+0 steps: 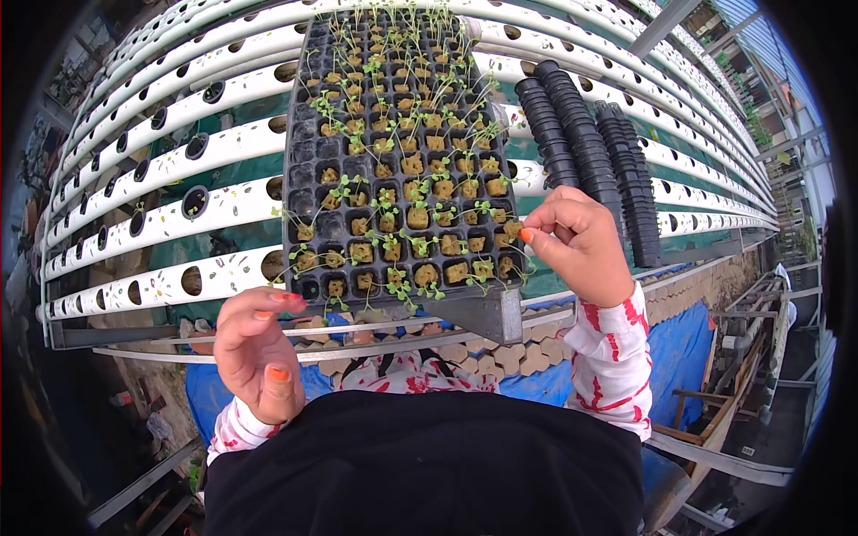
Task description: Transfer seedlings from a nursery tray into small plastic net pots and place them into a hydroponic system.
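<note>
A black plastic seedling tray lies across white hydroponic pipes, its cells holding brownish growing cubes with thin green seedlings. Several cells at its left side hold no cube. At the tray's right edge, my right hand pinches a growing cube between thumb and forefinger. My left hand is near the tray's front left corner, palm turned inward, fingers apart and holding nothing. Stacks of black net cups rest on the pipes beyond my right hand, with a second pair of stacks beside them.
White pipes with round holes run left and right under the tray; some left holes hold black net cups. A metal frame borders the front. Below are hexagonal pavers and a blue tarp. Wooden frames stand at right.
</note>
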### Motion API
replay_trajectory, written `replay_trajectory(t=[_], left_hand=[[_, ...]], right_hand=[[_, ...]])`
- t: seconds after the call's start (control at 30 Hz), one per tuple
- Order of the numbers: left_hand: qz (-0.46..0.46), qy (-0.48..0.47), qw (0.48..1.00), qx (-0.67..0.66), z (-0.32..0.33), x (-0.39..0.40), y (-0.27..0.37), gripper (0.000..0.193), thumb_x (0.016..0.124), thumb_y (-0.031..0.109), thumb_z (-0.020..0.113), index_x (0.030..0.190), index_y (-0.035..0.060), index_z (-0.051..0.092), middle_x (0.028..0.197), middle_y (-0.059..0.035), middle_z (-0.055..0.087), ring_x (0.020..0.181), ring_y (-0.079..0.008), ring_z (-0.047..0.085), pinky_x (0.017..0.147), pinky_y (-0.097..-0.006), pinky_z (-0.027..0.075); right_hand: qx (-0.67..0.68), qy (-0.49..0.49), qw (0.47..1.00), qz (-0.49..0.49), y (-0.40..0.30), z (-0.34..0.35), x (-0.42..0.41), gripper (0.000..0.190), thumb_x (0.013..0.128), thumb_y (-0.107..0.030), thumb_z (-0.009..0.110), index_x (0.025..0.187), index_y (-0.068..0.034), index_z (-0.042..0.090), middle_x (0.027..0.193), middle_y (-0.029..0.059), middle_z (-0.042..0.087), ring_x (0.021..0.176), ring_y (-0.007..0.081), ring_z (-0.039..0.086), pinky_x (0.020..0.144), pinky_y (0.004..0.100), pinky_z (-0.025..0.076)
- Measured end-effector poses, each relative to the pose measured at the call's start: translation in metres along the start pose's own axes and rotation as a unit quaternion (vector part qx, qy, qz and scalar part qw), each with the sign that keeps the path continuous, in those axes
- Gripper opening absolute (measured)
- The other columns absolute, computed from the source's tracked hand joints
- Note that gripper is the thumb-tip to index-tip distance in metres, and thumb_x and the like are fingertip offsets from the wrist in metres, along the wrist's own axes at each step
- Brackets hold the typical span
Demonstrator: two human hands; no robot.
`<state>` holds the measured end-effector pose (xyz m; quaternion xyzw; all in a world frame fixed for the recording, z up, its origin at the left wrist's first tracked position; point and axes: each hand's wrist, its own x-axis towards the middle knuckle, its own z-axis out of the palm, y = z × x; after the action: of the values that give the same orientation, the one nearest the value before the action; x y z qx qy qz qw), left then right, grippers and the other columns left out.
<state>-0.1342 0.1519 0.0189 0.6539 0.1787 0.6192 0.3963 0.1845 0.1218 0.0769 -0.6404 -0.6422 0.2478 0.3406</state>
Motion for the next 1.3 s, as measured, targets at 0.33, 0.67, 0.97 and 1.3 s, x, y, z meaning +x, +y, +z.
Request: replay_trajectory(t=[0.33, 0.67, 0.97, 1.3], left_hand=[[-0.512, -0.133, 0.705, -0.472, 0.069, 0.025, 0.020, 0.049, 0.093, 0.019, 0.050, 0.134, -0.0019, 0.034, 0.131, -0.0199, 0.043, 0.119, -0.0273, 0.047, 0.102, -0.0392, 0.038], [-0.537, -0.126, 0.733, -0.398, 0.070, 0.018, 0.010, 0.037, 0.089, 0.000, 0.050, 0.126, 0.0015, 0.046, 0.123, -0.0167, 0.052, 0.112, -0.0231, 0.054, 0.095, -0.0329, 0.046], [-0.479, -0.247, 0.812, -0.225, 0.078, 0.016, 0.015, 0.038, 0.087, -0.008, 0.049, 0.125, -0.0018, 0.047, 0.116, -0.0106, 0.056, 0.106, -0.0156, 0.056, 0.091, -0.0291, 0.047], [-0.489, -0.310, 0.802, -0.149, 0.089, 0.014, 0.017, 0.040, 0.088, -0.011, 0.041, 0.127, -0.0033, 0.043, 0.119, -0.0103, 0.054, 0.111, -0.0158, 0.052, 0.094, -0.0299, 0.044]], right_hand=[[-0.208, 0.115, 0.918, -0.317, -0.053, 0.037, -0.049, 0.024, 0.063, -0.005, 0.067, 0.087, 0.000, 0.063, 0.078, 0.0069, 0.054, 0.061, 0.0193, 0.053, 0.048, 0.0301, 0.039], [0.038, 0.106, 0.987, -0.119, -0.042, 0.056, -0.075, 0.020, 0.076, -0.007, 0.067, 0.094, 0.001, 0.063, 0.080, 0.0062, 0.054, 0.061, 0.0124, 0.051, 0.050, 0.0251, 0.040], [0.401, 0.055, 0.896, 0.182, -0.025, 0.069, -0.081, 0.016, 0.081, -0.013, 0.067, 0.086, 0.002, 0.064, 0.078, 0.0007, 0.054, 0.062, 0.0033, 0.047, 0.056, 0.0180, 0.038], [0.287, 0.051, 0.944, 0.152, -0.034, 0.064, -0.088, 0.013, 0.078, -0.006, 0.068, 0.086, 0.003, 0.062, 0.083, 0.0025, 0.052, 0.069, 0.0043, 0.051, 0.061, 0.0180, 0.042]])
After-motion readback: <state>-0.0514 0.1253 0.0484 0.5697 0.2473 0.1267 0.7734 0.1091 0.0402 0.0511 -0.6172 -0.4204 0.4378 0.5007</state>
